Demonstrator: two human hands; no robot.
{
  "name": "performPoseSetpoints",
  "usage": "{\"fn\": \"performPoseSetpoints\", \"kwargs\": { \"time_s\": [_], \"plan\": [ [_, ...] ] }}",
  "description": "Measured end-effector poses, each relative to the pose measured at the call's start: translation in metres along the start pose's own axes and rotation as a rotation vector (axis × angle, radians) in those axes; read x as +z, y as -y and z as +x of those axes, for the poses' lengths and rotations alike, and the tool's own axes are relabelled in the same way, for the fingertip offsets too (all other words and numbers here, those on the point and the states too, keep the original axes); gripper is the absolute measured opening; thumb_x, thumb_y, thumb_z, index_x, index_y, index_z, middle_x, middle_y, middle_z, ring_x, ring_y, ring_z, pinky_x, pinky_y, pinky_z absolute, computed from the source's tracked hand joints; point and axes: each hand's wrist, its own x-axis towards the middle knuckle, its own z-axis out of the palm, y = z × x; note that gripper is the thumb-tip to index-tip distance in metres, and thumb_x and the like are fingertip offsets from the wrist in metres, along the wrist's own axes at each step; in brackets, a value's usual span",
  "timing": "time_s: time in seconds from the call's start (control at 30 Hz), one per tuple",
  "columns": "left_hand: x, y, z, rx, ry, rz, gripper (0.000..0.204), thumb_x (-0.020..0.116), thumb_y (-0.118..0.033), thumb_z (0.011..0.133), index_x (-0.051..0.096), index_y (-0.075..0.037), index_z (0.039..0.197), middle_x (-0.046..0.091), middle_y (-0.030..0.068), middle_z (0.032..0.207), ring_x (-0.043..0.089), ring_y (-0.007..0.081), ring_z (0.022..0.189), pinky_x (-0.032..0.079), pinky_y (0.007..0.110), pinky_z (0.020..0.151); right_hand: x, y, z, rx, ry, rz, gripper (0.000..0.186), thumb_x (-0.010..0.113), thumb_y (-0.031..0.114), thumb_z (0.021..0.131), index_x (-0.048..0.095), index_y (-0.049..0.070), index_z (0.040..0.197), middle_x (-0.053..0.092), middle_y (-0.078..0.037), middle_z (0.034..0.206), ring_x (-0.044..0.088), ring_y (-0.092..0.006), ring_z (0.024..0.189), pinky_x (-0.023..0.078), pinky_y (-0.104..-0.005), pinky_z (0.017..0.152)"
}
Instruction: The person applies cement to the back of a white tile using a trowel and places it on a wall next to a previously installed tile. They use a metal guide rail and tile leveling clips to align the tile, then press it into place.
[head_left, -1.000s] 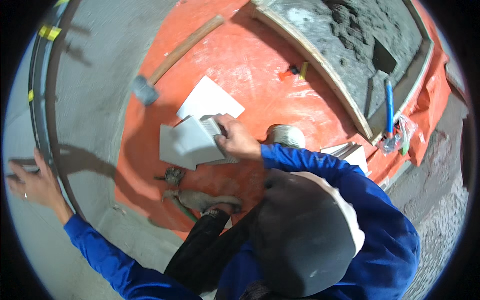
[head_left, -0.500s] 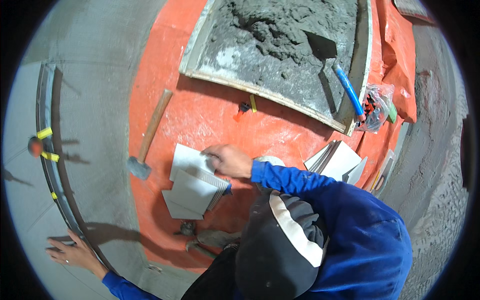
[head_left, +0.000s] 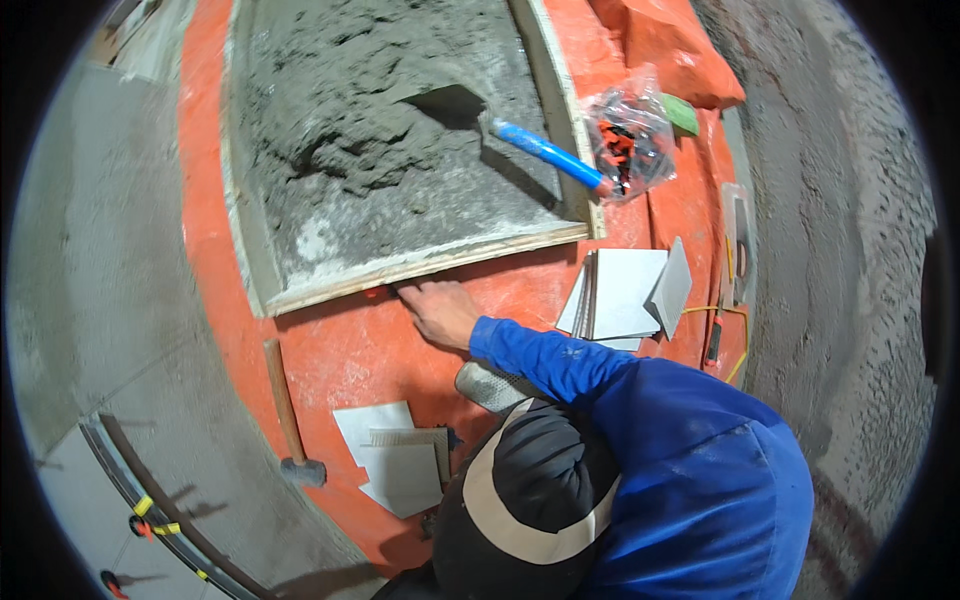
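My right hand [head_left: 440, 312], in a blue sleeve, reaches to the near edge of the mortar tray [head_left: 430, 268]. Its fingers are closed at a small red and black tile leveller [head_left: 380, 293], mostly hidden by the hand and the tray's shadow. My left hand is out of view. Below the right hand, a loose pile of white cut tile pieces [head_left: 400, 480] lies on the orange sheet [head_left: 320, 385]. A wooden-handled mallet [head_left: 281, 400] rests to the left of these pieces.
Wet mortar fills much of the tray, with a blue-handled trowel [head_left: 545, 155] across its right side. A plastic bag of red and black pieces [head_left: 630, 140] and stacked white tiles [head_left: 625, 290] lie right. A metal straightedge [head_left: 120, 480] lies on floor tiles at lower left.
My right hand has left the tile pieces and reached forward to the leveller by the tray. The view has shifted, and my left hand, earlier flat beside the straightedge, has left the picture.
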Motion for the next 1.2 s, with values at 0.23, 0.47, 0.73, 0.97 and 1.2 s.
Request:
{"fn": "performPoseSetpoints", "kwargs": {
  "time_s": [0.23,0.47,0.73,0.97,1.2],
  "plan": [
    [-0.004,-0.002,-0.002,0.038,-0.001,0.054,0.093,0.032,-0.065,0.092,0.021,0.006,0.151,0.02,0.0422,0.149,0.026,0.0585,0.136,0.024,0.071,0.105,-0.005,-0.004,-0.009,-0.067,0.044,0.128,0.022,0.063,0.017,0.084,0.058,0.011,0.105,0.061,-0.013,0.096,0.063,-0.0335,0.085,0.048,-0.0466,0.074],
    [-0.008,-0.006,-0.005,0.14,-0.072,0.054,0.093,0.031,-0.065,0.092,0.02,0.006,0.151,0.02,0.0404,0.15,0.026,0.0578,0.136,0.023,0.071,0.105,-0.034,-0.008,-0.07,-0.122,0.116,0.262,0.038,0.071,0.026,0.08,0.06,0.011,0.113,0.055,-0.008,0.106,0.056,-0.0299,0.102,0.043,-0.0451,0.087],
    [0.0,-0.009,-0.008,0.283,-0.075,-0.017,0.093,0.029,-0.065,0.092,0.019,0.006,0.151,0.02,0.0383,0.151,0.026,0.0569,0.137,0.022,0.072,0.106,-0.058,-0.043,-0.146,0.03,-0.061,0.385,0.021,0.065,0.017,0.082,0.066,0.008,0.101,0.063,-0.011,0.098,0.063,-0.0316,0.091,0.049,-0.0456,0.082],
    [0.003,-0.027,-0.014,0.252,-0.028,-0.071,0.093,0.028,-0.065,0.092,0.019,0.005,0.152,0.02,0.0365,0.152,0.026,0.0561,0.137,0.021,0.072,0.106,-0.111,-0.067,-0.175,0.137,-0.251,0.453,0.018,0.063,0.014,0.085,0.067,0.008,0.102,0.065,-0.012,0.096,0.063,-0.0332,0.09,0.051,-0.0441,0.078],
    [0.007,-0.047,-0.005,0.299,0.022,-0.134,0.093,0.027,-0.065,0.092,0.018,0.005,0.152,0.02,0.0347,0.153,0.025,0.0553,0.138,0.02,0.072,0.106,-0.143,-0.098,-0.283,0.714,-0.581,0.535,0.014,0.065,0.014,0.086,0.067,0.001,0.083,0.063,-0.01,0.071,0.061,-0.0158,0.066,0.049,-0.0316,0.061]
  ]
}}
